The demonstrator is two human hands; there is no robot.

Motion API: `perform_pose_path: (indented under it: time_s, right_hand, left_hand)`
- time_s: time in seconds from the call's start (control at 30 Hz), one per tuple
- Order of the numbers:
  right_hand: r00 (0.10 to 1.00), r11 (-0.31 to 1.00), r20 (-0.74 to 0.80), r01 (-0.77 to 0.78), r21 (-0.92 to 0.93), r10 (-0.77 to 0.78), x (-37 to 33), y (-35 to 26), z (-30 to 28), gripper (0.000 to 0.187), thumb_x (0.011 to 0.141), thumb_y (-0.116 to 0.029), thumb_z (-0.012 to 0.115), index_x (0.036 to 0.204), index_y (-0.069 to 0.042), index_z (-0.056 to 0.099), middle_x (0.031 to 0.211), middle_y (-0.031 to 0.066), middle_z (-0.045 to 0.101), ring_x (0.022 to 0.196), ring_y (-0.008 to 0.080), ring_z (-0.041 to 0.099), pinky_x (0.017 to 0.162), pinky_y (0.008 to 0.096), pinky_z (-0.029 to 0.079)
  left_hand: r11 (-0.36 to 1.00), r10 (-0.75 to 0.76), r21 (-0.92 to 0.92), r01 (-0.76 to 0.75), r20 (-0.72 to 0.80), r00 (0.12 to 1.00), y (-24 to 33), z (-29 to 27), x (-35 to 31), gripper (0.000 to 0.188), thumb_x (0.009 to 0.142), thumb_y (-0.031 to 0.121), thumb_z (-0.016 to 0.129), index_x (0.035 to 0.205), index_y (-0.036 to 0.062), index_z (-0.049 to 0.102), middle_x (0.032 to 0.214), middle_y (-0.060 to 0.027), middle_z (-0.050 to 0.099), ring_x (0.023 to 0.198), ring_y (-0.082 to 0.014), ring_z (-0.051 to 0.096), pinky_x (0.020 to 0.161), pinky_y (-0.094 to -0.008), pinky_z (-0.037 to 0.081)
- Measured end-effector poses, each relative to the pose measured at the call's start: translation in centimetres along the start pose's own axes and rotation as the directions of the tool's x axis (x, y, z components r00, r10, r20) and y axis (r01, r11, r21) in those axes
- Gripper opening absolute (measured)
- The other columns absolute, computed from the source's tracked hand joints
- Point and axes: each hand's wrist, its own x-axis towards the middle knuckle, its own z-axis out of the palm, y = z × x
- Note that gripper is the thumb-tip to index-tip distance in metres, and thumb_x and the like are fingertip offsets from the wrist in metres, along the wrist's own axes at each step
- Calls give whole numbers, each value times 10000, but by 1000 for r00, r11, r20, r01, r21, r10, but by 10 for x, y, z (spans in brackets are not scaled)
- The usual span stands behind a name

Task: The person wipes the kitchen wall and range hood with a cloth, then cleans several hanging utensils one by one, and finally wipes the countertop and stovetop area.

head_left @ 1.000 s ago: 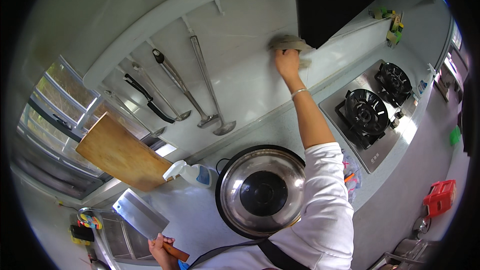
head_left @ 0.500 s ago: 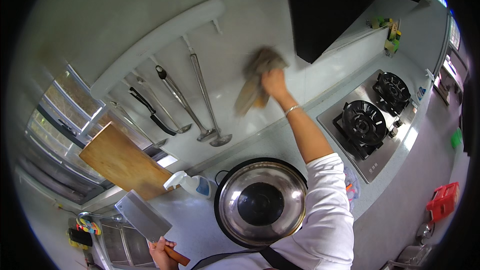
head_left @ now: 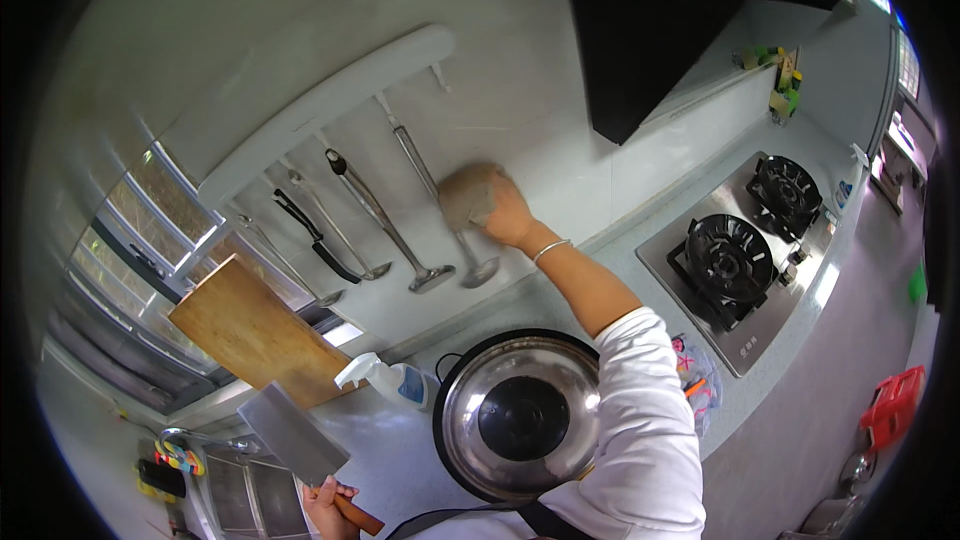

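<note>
Right hand (head_left: 510,215) grips bunched cloth (head_left: 464,196) at wall (head_left: 565,165), above back edge of counter (head_left: 390,445). Cloth lies just left of knuckles, across shaft of ladle (head_left: 480,273), right hand nearer. Ladle hangs slanting, bowl pointing down-right. Left hand (head_left: 326,508) grips cleaver (head_left: 293,430) by handle near right edge of sink (head_left: 228,490); long axis runs diagonal, blade pointing up-left.

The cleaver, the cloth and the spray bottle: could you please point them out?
Cleaver (head_left: 296,437): head view, on the blade.
Cloth (head_left: 465,197): head view, on its visible middle.
Spray bottle (head_left: 389,380): head view, on its white body.
</note>
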Motion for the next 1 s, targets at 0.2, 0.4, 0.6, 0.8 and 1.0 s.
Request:
perform_pose_path:
  time_s: [0.2, 0.4, 0.6, 0.8, 1.0]
  right_hand:
    - [868, 911, 278, -385, -147, 412, -76, 61, -45, 207, 699, -61, 559, 886, -7, 631, 964, 209, 615, 944, 363, 557, 847, 403, 446]
    - [196, 424, 820, -904, -62, 538, -117, 74, -187, 167, 744, -116, 595, 755, 46, 636, 716, 195, 606, 622, 247, 582, 569, 363, 483]
    - [-84, 516, 596, -413, -750, 798, -258, -7, -288, 314, 748, -288, 607, 802, 12, 679, 874, 228, 649, 826, 327, 649, 705, 407, 524]
    - [-22, 209, 277, -603, -770, 961, -353, -122, -288, 762, 663, -316, 678, 1343, -189, 358, 1279, 221, 433, 1162, 430, 427, 928, 476, 414]
    - [130, 375, 369, -563, -736, 920, -355, -92, -306, 490, 721, -253, 612, 1147, -29, 517, 1042, 235, 587, 1011, 380, 558, 875, 420, 453]
  left_hand:
    - [997, 14, 69, -17, 52, 999, 26, 14, -24, 120, 856, 53, 559, 911, 55, 453, 635, -37, 481, 548, -146, 491, 584, -314, 479]
    - [998, -24, 61, 21, 47, 999, 30, 0, -28, 131, 878, 80, 564, 870, 54, 435, 648, -35, 467, 594, -132, 473, 632, -298, 464]
    - [997, -48, 68, 46, 38, 998, 26, -32, -37, 155, 842, 122, 595, 897, 50, 469, 685, -33, 471, 667, -159, 496, 694, -323, 445]
    - [996, -88, 11, 87, 65, 994, 22, -58, -27, 155, 843, 116, 596, 902, 49, 469, 679, -25, 463, 653, -154, 490, 678, -318, 438]
    - [986, -110, -117, 122, 97, 989, 17, -56, -23, 134, 862, 57, 563, 933, 39, 450, 673, -23, 459, 628, -131, 472, 668, -323, 443]
